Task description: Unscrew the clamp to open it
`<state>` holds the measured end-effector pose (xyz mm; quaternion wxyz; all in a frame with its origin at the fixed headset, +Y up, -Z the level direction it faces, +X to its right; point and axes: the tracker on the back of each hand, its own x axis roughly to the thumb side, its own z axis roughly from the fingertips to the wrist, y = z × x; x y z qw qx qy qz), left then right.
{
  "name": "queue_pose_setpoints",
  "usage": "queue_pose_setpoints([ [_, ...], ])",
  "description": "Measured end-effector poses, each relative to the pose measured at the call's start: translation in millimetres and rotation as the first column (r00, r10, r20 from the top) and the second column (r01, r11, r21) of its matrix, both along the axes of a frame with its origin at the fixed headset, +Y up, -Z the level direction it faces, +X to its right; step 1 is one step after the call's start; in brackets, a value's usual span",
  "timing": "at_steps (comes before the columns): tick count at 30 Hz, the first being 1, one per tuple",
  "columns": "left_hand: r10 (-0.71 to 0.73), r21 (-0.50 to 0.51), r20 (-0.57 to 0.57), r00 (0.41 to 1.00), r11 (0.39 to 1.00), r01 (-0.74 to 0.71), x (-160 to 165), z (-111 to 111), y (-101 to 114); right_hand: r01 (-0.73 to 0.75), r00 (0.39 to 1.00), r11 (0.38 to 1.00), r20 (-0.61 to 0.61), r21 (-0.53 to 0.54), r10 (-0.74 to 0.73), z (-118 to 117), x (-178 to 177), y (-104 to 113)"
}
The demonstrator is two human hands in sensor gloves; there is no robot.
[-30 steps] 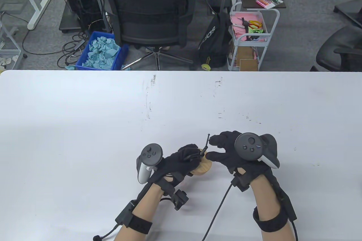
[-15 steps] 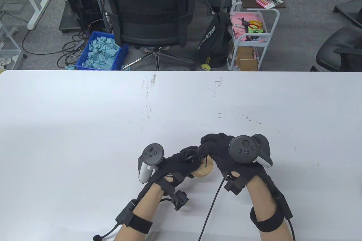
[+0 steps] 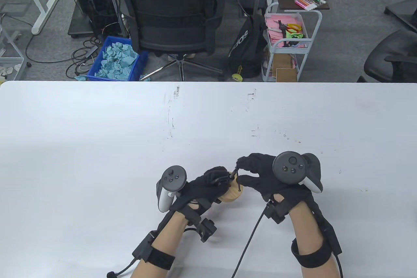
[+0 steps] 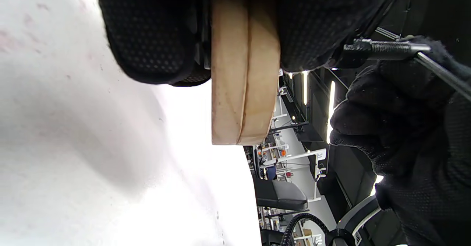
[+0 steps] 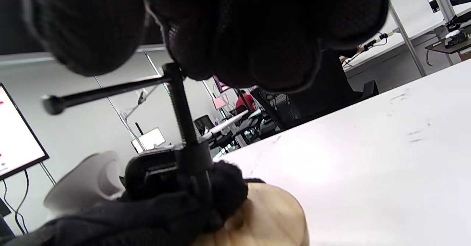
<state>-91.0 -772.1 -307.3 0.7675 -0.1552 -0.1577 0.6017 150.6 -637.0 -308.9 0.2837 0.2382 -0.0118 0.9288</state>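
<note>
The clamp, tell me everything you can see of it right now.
The clamp is a small black metal one with a threaded screw rising from its body and a thin sliding bar crossing the screw's top. It sits on two stacked round wooden discs, its lower part hidden. The left hand grips body and discs just above the table. The right hand fingers hold the bar near the screw. The bar's free, knobbed end points away.

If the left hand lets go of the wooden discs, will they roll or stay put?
The wooden discs look like two stacked round pieces, held edge-down off the table, so they would likely drop and tip. The clamp would probably stop them rolling. The left hand steadies everything.
</note>
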Motion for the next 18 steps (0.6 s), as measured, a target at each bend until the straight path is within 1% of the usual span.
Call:
queue_pose_setpoints([
  [2,-0.022,0.009,0.0,1.0,1.0,0.022,0.4,0.3,0.1,-0.018,1.0,1.0,-0.004,0.006,0.018,0.4,-1.9,-0.2],
  [4,-0.011,0.005,-0.007,1.0,1.0,0.011,0.2,0.8,-0.6,-0.027,0.999,1.0,-0.022,-0.004,0.026,1.3,-2.4,1.2],
  [10,0.008,-0.002,0.058,0.998,1.0,-0.008,6.7,2.2,1.0,-0.001,0.999,0.998,-0.04,0.065,0.004,2.8,-6.3,1.8],
  [13,0.011,-0.01,0.073,0.997,1.0,-0.011,9.5,2.6,0.4,-0.042,0.999,0.995,-0.019,0.086,0.044,3.2,-9.5,0.1],
  [18,0.003,-0.005,0.058,0.998,1.0,-0.003,6.8,1.7,0.7,-0.036,0.999,0.995,-0.01,0.098,0.037,2.9,-9.7,-0.5],
])
